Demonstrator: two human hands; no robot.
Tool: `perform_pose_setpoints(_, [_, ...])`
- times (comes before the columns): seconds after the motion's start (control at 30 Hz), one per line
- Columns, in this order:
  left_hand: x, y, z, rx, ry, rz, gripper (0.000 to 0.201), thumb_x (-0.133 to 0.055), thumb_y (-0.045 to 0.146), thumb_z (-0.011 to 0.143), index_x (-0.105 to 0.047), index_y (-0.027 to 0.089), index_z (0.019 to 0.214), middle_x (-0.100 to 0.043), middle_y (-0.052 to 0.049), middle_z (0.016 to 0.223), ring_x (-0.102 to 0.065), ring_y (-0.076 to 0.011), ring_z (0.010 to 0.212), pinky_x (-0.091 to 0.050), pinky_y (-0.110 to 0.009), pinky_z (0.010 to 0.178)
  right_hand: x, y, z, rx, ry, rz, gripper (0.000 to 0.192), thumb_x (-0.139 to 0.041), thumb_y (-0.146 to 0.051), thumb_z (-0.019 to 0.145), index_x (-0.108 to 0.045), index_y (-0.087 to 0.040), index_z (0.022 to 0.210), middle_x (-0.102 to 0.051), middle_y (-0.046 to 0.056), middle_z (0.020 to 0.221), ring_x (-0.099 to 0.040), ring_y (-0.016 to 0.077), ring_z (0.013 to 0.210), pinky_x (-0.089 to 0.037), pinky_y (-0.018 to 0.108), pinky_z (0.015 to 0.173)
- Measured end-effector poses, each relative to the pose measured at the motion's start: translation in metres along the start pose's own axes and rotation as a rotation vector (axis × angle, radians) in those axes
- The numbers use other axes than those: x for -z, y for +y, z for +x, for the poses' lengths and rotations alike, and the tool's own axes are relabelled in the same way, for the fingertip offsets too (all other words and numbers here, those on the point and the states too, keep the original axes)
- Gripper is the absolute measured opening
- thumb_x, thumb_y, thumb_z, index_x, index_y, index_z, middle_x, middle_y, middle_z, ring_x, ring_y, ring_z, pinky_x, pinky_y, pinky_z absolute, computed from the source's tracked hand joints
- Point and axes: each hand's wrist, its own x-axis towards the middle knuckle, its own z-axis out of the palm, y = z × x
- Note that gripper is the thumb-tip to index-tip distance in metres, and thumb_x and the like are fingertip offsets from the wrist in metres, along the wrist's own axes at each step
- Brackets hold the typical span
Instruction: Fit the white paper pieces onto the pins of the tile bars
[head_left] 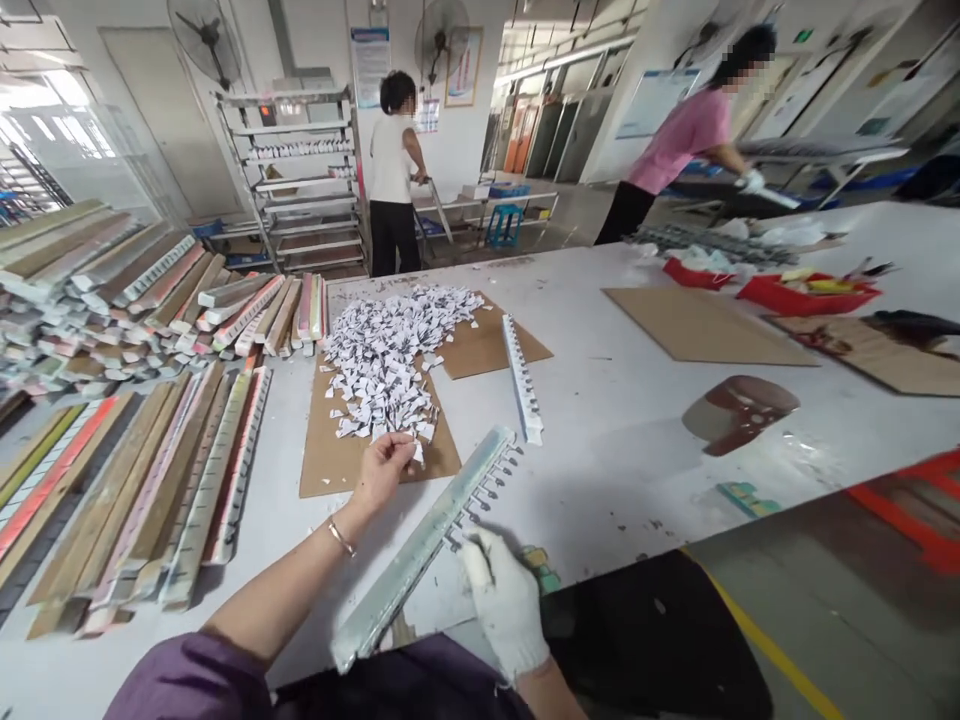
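Left hand: the bare left hand (384,468), a bracelet at its wrist, is reaching to the near edge of the heap of small white tags (390,355); its fingers are pinching together over one or two tags, though the pinch itself is too small to see clearly.
Right hand: the right hand (504,598), wearing a white glove, is closing around the near side of a long pale metal rail (424,545), its thumb pressing against the rail's row of wire loops.
Rail: it is slanting from the person's lap up to the table, loops facing right, its far end hanging just beside the left hand.
Tags: they are lying piled on a brown cardboard sheet (330,455) on the white table (615,430).
Second rail: a white toothed strip (521,378) is lying flat just to the right of the heap, apart from both hands.
Left side: stacks of long strips (142,470) are filling the table edge.
Far side: red trays (806,293) and more cardboard are sitting well away.
Background: two people are working at other benches, one in a white top (391,160), one in a pink top (686,135).
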Motion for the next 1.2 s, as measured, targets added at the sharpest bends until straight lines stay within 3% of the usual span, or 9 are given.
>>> perform_pose_setpoints(0.07, [0.001,0.007,-0.038,0.040,-0.053,-0.110,0.035,-0.066,0.050,0.086,-0.066,0.017,0.097,-0.065,0.001,0.068,-0.061,-0.0137,0.060,-0.052,-0.029,0.066,0.002,-0.029,-0.001,-0.085,-0.125,0.121,0.041,-0.048,-0.047,0.096,-0.063,-0.022,0.125,-0.072,0.001,0.074,-0.069,0.0193,0.069,-0.058,0.028,0.065])
perform_pose_setpoints(0.13, [0.002,0.014,-0.073,0.071,-0.087,-0.180,0.032,-0.069,0.048,0.085,-0.067,0.017,0.094,-0.065,0.001,0.068,-0.061,-0.0137,0.062,-0.051,-0.029,0.068,0.000,-0.053,-0.002,-0.118,-0.241,0.217,0.043,-0.050,-0.045,0.094,-0.058,-0.023,0.130,-0.073,0.000,0.084,-0.069,0.0167,0.070,-0.055,0.025,0.059])
perform_pose_setpoints(0.27, [0.005,0.021,-0.116,0.099,-0.054,-0.143,0.031,-0.072,0.049,0.084,-0.066,0.018,0.087,-0.063,0.001,0.072,-0.058,-0.0132,0.067,-0.048,-0.026,0.067,-0.004,-0.069,-0.005,-0.033,-0.333,-0.024,0.025,-0.045,-0.037,0.094,-0.065,-0.022,0.094,-0.066,-0.003,0.071,-0.059,0.0123,0.057,-0.045,0.023,0.056])
perform_pose_setpoints(0.47, [0.006,0.018,-0.138,0.310,-0.207,-0.333,0.037,-0.067,0.055,0.088,-0.056,0.019,0.086,-0.061,0.003,0.066,-0.054,-0.0106,0.059,-0.045,-0.026,0.066,0.004,-0.047,-0.019,0.206,-0.277,-0.195,0.025,-0.043,-0.029,0.098,-0.065,-0.022,0.089,-0.069,0.001,0.085,-0.061,0.0159,0.082,-0.040,0.027,0.077])
perform_pose_setpoints(0.7, [0.007,0.020,-0.146,0.219,-0.343,-0.151,0.039,-0.070,0.055,0.087,-0.063,0.017,0.085,-0.054,0.003,0.069,-0.047,-0.0102,0.062,-0.038,-0.023,0.058,0.018,-0.035,-0.025,0.458,-0.378,-0.524,0.022,-0.052,-0.032,0.096,-0.065,-0.021,0.082,-0.068,0.002,0.080,-0.060,0.0169,0.077,-0.035,0.030,0.069])
perform_pose_setpoints(0.87, [0.011,0.021,-0.147,0.435,-0.451,-0.278,0.043,-0.077,0.055,0.078,-0.060,0.016,0.080,-0.056,0.002,0.068,-0.044,-0.0085,0.055,-0.034,-0.023,0.054,0.030,-0.030,-0.030,0.625,-0.311,-0.534,0.017,-0.052,-0.023,0.095,-0.065,-0.021,0.083,-0.068,0.000,0.076,-0.059,0.0151,0.072,-0.034,0.030,0.070])
perform_pose_setpoints(0.93, [0.014,0.025,-0.148,0.399,-0.481,-0.247,0.040,-0.076,0.053,0.081,-0.060,0.016,0.079,-0.054,0.003,0.067,-0.044,-0.0093,0.057,-0.035,-0.024,0.056,0.035,-0.033,-0.032,0.650,-0.305,-0.522,0.024,-0.046,-0.020,0.096,-0.065,-0.021,0.082,-0.069,0.001,0.074,-0.059,0.0152,0.071,-0.032,0.031,0.068])
perform_pose_setpoints(1.1, [0.020,0.038,-0.152,0.031,-0.542,0.085,0.028,-0.053,0.040,0.099,-0.058,0.018,0.083,-0.057,-0.001,0.080,-0.050,-0.0142,0.075,-0.041,-0.028,0.073,0.042,-0.045,-0.038,0.579,-0.508,-0.500,0.022,-0.051,-0.031,0.097,-0.063,-0.023,0.080,-0.068,-0.002,0.075,-0.060,0.0149,0.068,-0.028,0.032,0.061])
perform_pose_setpoints(1.2, [0.023,0.037,-0.154,-0.007,-0.613,0.123,0.028,-0.047,0.039,0.102,-0.055,0.019,0.084,-0.054,0.000,0.081,-0.047,-0.0137,0.075,-0.039,-0.028,0.073,0.045,-0.049,-0.038,0.550,-0.586,-0.488,0.024,-0.049,-0.033,0.098,-0.064,-0.022,0.082,-0.069,-0.001,0.077,-0.060,0.0147,0.067,-0.025,0.031,0.059])
